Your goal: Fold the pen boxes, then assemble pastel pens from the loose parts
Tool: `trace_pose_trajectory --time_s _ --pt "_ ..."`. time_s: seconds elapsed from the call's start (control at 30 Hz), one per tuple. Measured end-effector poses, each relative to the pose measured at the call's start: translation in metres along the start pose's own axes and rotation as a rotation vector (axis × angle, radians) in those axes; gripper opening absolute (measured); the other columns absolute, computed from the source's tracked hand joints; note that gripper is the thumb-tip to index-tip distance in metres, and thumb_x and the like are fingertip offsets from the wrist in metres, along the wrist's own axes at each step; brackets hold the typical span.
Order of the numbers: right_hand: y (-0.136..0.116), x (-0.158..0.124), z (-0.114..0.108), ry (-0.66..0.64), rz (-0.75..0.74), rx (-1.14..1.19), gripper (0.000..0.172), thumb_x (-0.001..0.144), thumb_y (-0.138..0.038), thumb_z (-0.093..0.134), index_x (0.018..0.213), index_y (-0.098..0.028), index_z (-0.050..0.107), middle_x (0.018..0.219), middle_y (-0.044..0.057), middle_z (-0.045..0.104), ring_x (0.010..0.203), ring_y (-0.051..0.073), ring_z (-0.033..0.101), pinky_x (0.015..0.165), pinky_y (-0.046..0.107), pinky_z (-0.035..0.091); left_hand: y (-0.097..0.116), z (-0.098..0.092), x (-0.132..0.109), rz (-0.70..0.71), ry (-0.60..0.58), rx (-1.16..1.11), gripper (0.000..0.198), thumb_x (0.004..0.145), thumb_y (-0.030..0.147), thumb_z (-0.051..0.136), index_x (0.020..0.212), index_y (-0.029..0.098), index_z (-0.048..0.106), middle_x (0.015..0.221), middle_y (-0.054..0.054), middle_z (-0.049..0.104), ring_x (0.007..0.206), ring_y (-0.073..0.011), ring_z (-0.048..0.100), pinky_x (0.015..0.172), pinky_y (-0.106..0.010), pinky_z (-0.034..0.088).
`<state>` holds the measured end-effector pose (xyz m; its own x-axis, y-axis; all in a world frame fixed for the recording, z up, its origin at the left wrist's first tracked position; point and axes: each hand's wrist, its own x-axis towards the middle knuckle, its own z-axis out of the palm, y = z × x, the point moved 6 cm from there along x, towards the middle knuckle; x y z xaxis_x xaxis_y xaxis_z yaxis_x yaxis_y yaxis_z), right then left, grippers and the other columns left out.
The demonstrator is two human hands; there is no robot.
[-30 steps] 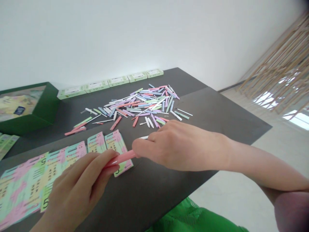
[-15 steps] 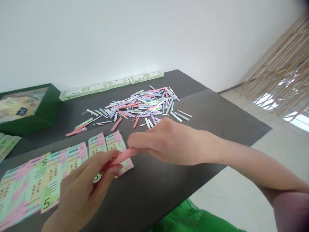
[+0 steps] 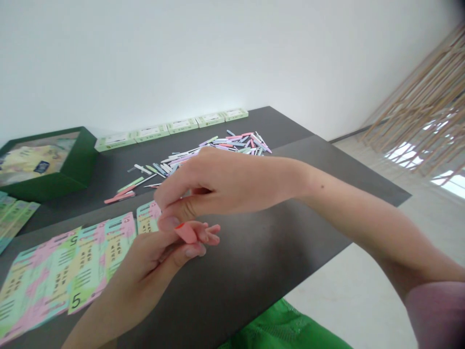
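My left hand (image 3: 152,264) has its thumb and fingers closed around a slim pink plastic piece (image 3: 186,233). The piece has a red end, and several small knobby pink tips stick out beside it; their exact kind is unclear. My right hand (image 3: 227,183) is bent over from above, thumb and index finger pressed together at the left hand's fingers. Whatever sits in that pinch is hidden. Behind the right hand lies a pile of slim pastel sticks (image 3: 250,141), partly covered by it. Printed pastel cards (image 3: 89,261) lie overlapping in a row left of my hands.
A green box (image 3: 78,165) with packets inside stands at the back left. Light-green flat boxes (image 3: 181,125) line the wall. More green packs (image 3: 16,218) lie at the left edge. The dark table (image 3: 261,261) ends at the right, above a pale floor (image 3: 327,300).
My right hand has moved left and its fingers have come over to the left hand. The pink piece, earlier stretched between both hands, now points toward me in the left hand.
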<state>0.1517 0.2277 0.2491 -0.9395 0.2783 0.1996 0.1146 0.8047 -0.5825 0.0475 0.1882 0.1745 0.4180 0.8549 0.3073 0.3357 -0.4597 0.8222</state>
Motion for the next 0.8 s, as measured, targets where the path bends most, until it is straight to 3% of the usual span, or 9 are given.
trace_pose_trajectory --time_s 0.1,0.23,0.33,0.43,0.57,0.67,0.8 --pt "0.005 0.009 -0.006 0.071 0.024 -0.031 0.036 0.096 -0.024 0.046 0.061 -0.016 0.048 0.062 -0.006 0.046 0.063 0.005 0.041 0.061 0.018 0.035 -0.009 -0.005 -0.001 -0.043 0.034 -0.096 0.016 0.089 0.028 0.058 0.079 0.027 0.071 0.088 -0.001 0.077 0.084 -0.0175 0.075 0.068 -0.018 0.060" --pt "0.021 0.010 -0.014 0.287 0.138 0.065 0.043 0.097 -0.035 0.030 0.068 -0.014 0.054 0.068 -0.009 0.049 0.062 0.001 0.045 0.059 0.017 0.036 -0.022 -0.013 -0.003 -0.119 0.134 -0.361 0.013 0.091 0.032 0.057 0.095 0.030 0.070 0.094 0.000 0.073 0.089 -0.0207 0.075 0.079 -0.028 0.062" --pt "0.031 0.003 -0.017 0.406 0.181 0.213 0.046 0.096 -0.046 0.031 0.073 -0.014 0.056 0.059 -0.009 0.046 0.055 0.001 0.049 0.054 0.015 0.036 -0.017 -0.014 0.002 -0.125 0.207 -0.530 0.011 0.087 0.034 0.064 0.091 0.027 0.072 0.090 -0.001 0.072 0.088 -0.0219 0.075 0.081 -0.029 0.063" --pt "0.040 -0.003 -0.015 0.482 0.216 0.474 0.040 0.094 -0.050 0.047 0.073 -0.017 0.056 0.049 -0.008 0.044 0.044 0.003 0.048 0.045 0.014 0.038 -0.006 -0.019 0.007 -0.112 0.325 -0.649 0.011 0.083 0.035 0.069 0.086 0.025 0.073 0.086 0.000 0.075 0.084 -0.0204 0.075 0.077 -0.027 0.064" --pt "0.050 -0.012 0.001 0.585 0.305 0.964 0.041 0.091 -0.056 0.052 0.076 -0.018 0.055 0.057 -0.004 0.061 0.045 0.008 0.059 0.052 0.021 0.052 0.003 -0.029 0.012 -0.149 0.473 -0.892 0.010 0.084 0.036 0.069 0.082 0.027 0.070 0.082 0.007 0.076 0.082 -0.0118 0.075 0.066 -0.012 0.060" --pt "0.056 -0.016 0.016 0.611 0.353 1.141 0.039 0.093 -0.053 0.049 0.078 -0.018 0.055 0.060 -0.003 0.064 0.049 0.010 0.063 0.058 0.024 0.056 0.003 -0.032 0.016 -0.256 0.566 -1.004 0.020 0.095 0.028 0.051 0.082 0.025 0.066 0.082 0.009 0.075 0.079 -0.0057 0.074 0.061 -0.006 0.056" --pt "0.062 -0.019 0.025 0.600 0.389 1.159 0.037 0.098 -0.046 0.043 0.077 -0.017 0.056 0.059 -0.003 0.064 0.047 0.009 0.062 0.057 0.023 0.055 0.000 -0.032 0.020 -0.403 0.795 -1.042 0.048 0.102 0.023 0.023 0.076 0.020 0.063 0.070 0.004 0.074 0.066 -0.0065 0.073 0.054 -0.007 0.055"
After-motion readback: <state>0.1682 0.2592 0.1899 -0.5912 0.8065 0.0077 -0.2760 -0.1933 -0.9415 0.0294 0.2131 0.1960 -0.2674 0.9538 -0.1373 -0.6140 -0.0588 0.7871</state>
